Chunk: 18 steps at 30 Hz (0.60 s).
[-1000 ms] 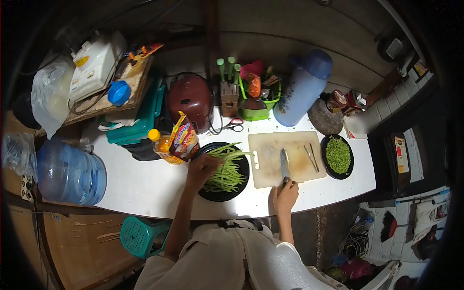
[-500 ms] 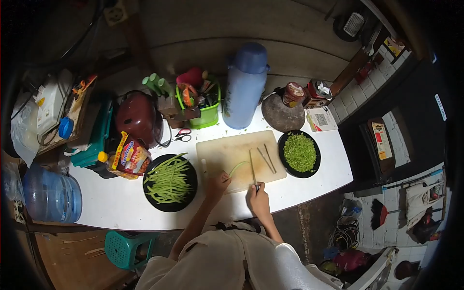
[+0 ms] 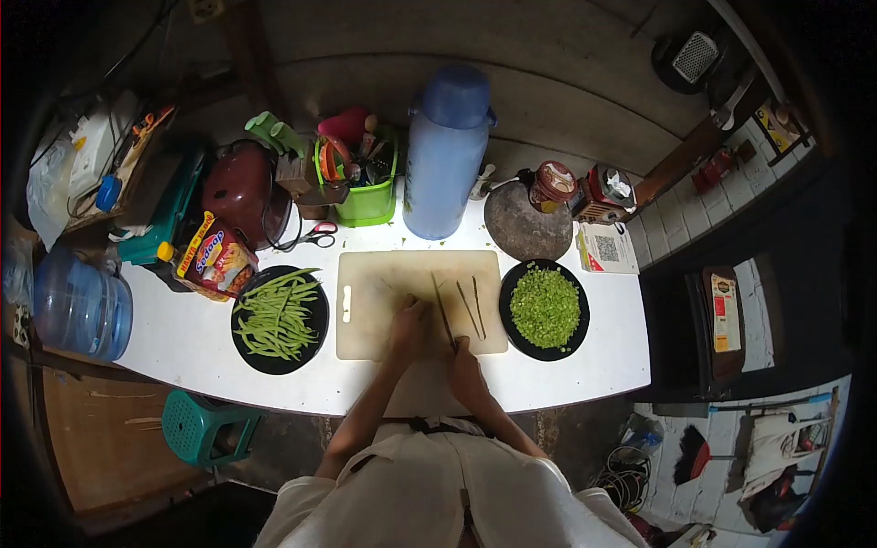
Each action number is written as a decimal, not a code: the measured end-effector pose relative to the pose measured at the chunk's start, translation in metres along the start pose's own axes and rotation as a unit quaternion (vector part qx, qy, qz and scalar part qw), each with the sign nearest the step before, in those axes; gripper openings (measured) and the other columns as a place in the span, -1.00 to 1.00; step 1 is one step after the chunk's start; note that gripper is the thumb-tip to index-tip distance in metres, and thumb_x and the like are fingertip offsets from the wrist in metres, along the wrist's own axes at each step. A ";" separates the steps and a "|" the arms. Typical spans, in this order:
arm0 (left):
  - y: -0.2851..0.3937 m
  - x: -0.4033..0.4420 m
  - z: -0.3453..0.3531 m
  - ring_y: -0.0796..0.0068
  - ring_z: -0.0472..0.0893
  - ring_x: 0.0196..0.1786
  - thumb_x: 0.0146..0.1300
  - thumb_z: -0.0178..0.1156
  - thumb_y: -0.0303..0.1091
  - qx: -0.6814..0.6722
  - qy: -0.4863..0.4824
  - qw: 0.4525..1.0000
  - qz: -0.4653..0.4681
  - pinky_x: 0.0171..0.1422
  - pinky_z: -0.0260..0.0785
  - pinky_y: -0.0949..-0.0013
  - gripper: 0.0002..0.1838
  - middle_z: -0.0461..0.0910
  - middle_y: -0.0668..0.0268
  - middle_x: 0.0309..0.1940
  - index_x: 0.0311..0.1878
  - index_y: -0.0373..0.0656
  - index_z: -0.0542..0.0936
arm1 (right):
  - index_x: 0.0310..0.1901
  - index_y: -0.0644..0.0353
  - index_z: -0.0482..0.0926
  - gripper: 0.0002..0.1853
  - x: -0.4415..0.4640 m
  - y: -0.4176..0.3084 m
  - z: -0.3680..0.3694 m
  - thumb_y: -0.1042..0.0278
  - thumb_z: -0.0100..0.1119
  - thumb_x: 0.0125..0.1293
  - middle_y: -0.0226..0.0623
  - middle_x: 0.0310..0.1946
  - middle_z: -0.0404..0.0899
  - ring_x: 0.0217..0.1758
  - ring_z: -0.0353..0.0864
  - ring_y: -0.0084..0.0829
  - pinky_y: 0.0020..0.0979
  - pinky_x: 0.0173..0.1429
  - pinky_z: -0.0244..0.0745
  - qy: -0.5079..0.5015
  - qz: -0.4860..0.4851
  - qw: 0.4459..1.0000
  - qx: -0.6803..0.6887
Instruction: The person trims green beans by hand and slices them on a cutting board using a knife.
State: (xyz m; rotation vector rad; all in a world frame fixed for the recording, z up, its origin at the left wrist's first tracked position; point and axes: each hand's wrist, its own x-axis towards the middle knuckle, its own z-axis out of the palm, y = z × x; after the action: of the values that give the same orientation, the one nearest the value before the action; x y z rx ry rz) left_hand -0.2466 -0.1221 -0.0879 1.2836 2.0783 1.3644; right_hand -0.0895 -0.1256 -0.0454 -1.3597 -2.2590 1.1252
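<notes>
My right hand (image 3: 467,373) is wrapped round the handle of a knife (image 3: 443,310), its narrow blade pointing away over the cutting board (image 3: 361,274). Just left of the blade, my left hand (image 3: 408,321) is closed with fingertips low over the board; the green bean seen in it a moment ago is hidden now. Two thin dark strips (image 3: 472,310) lie on the board to the right of the knife. A black plate (image 3: 320,340) of whole green beans (image 3: 277,315) stands at left. At right, another black plate (image 3: 507,336) holds chopped green pieces (image 3: 545,308).
Behind the board stand a tall blue thermos (image 3: 446,160), a green basket of utensils (image 3: 365,203) and red-handled scissors (image 3: 320,235). A round dark slab (image 3: 525,222) is at back right. A snack packet (image 3: 216,260) and water jug (image 3: 84,306) stand left.
My left hand has come closer to the knife, and the bean sticking out of it has gone from sight. The right hand keeps the knife. The whole view has shifted slightly.
</notes>
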 end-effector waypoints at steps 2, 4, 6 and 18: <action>-0.002 -0.002 0.005 0.14 0.56 -0.24 0.14 0.20 -0.46 0.048 0.016 0.999 -0.006 -0.14 0.41 0.23 -0.85 0.54 0.12 -0.32 -0.22 -0.25 0.64 | -0.02 0.30 0.18 -0.76 0.006 0.011 0.006 0.36 -0.13 0.39 0.33 -0.35 0.51 -0.23 0.49 0.33 0.20 -0.21 0.34 -0.007 -0.005 1.000 0.004; 0.000 -0.003 0.006 0.17 0.56 -0.23 0.15 0.20 -0.46 0.023 0.035 0.999 -0.011 -0.13 0.41 0.25 -0.86 0.53 0.13 -0.32 -0.23 -0.25 0.64 | -0.02 0.30 0.19 -0.76 0.010 0.009 0.003 0.36 -0.13 0.39 0.34 -0.33 0.51 -0.21 0.49 0.33 0.20 -0.17 0.32 -0.023 -0.015 1.000 0.006; 0.004 -0.005 0.006 0.19 0.55 -0.22 0.15 0.20 -0.47 0.009 0.045 0.999 -0.007 -0.12 0.40 0.27 -0.88 0.52 0.15 -0.32 -0.25 -0.26 0.63 | -0.03 0.31 0.20 -0.76 0.012 0.008 -0.004 0.36 -0.14 0.39 0.34 -0.31 0.51 -0.19 0.49 0.33 0.20 -0.14 0.32 -0.042 -0.026 0.999 0.005; 0.016 -0.009 0.007 0.17 0.50 -0.22 0.10 0.16 -0.61 -0.024 0.075 0.997 0.025 -0.15 0.36 0.28 -0.90 0.45 0.15 -0.36 -0.29 -0.31 0.55 | 0.11 0.29 0.27 -0.67 0.042 0.010 0.012 0.42 -0.09 0.33 0.01 -0.38 0.61 -0.31 0.65 0.00 -0.05 -0.25 0.55 -0.082 -0.043 0.977 -0.191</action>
State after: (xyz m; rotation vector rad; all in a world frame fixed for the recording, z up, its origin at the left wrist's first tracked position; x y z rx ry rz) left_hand -0.2290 -0.1238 -0.0790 1.2580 2.1075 1.5671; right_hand -0.1124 -0.0931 -0.0668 -1.3212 -2.7344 0.8303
